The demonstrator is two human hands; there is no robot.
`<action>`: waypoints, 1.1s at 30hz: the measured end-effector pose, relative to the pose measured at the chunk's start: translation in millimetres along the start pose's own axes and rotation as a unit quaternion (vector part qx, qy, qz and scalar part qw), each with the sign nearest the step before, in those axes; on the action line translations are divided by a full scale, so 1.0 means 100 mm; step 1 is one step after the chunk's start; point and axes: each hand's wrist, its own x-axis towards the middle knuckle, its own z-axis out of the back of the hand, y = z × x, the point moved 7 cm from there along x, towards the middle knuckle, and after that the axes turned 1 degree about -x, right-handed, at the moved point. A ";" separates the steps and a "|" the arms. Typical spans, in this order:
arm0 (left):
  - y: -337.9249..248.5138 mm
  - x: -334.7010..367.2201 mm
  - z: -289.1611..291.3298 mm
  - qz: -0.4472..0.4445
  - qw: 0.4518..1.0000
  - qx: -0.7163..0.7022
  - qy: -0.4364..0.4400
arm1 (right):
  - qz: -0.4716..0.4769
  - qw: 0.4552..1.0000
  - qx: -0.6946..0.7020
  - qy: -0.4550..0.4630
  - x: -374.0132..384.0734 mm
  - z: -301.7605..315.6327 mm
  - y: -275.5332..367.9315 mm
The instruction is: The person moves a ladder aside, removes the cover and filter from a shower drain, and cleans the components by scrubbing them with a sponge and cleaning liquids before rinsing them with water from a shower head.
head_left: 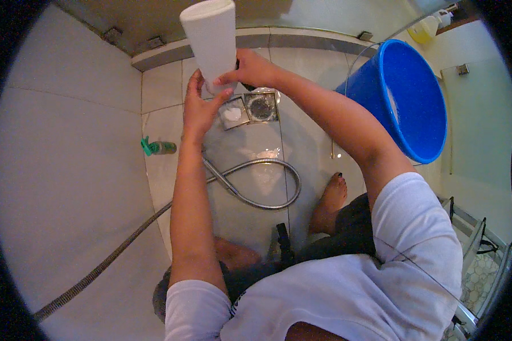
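A white paper towel roll (211, 42) is tilted up in front of me, above the tiled floor. My left hand (202, 108) is closed around its lower left side, thumb toward the near end. From the right, my right hand (251, 71) grips the same near end, its fingers pressed to the paper. Something dark shows just under the right hand; I cannot make it out. Below the hands lies an uncovered square floor drain (261, 108) with a dark, grimy inside. Beside it sits a metal drain cover (239, 121) with a white lump (232, 114) on it.
A metal shower hose (296, 187) loops across the floor near my feet. The green-topped bottle (160, 148) lies by the left wall. At the right stands a tilted blue bucket (415, 102), with a metal stepladder (475, 250) nearer me. A low ledge (290, 40) runs along the far side.
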 end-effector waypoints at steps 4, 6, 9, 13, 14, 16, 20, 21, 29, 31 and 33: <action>0.53 -0.12 0.18 0.220 0.972 -0.082 0.003 | -0.030 0.999 -0.021 -0.040 -0.07 0.17 0.04; 0.80 -0.24 0.36 0.244 0.967 -0.067 -0.030 | -0.042 0.998 -0.021 -0.043 -0.08 0.18 0.09; 1.08 -0.41 0.49 0.253 0.965 0.070 -0.016 | -0.020 0.999 0.007 -0.048 -0.05 0.12 0.12; 1.03 -0.60 0.07 0.266 0.963 0.040 0.033 | -0.064 0.993 -0.072 -0.068 -0.09 0.25 -0.06; 0.99 -0.61 -0.03 0.268 0.960 0.056 0.058 | -0.037 0.993 -0.073 -0.083 -0.10 0.30 -0.06; 1.22 -0.66 0.10 0.256 0.963 0.068 0.041 | -0.033 0.995 -0.044 -0.088 -0.04 0.24 0.03; 1.75 -0.82 0.29 0.268 0.953 0.125 0.068 | -0.067 0.986 0.079 -0.128 0.06 0.19 -0.18; 1.70 -0.82 0.12 0.267 0.953 0.116 0.081 | -0.077 0.985 0.071 -0.138 -0.01 0.30 -0.39; 1.60 -0.98 0.03 0.288 0.920 0.241 0.109 | -0.317 0.769 0.463 -0.306 -0.75 0.30 -1.69; 1.56 -1.01 -0.01 0.284 0.925 0.240 0.082 | -0.342 0.747 0.472 -0.319 -0.91 0.27 -2.02; 1.47 -0.96 -0.38 0.268 0.937 0.211 0.071 | -0.357 0.804 0.321 -0.352 -1.24 0.76 -2.49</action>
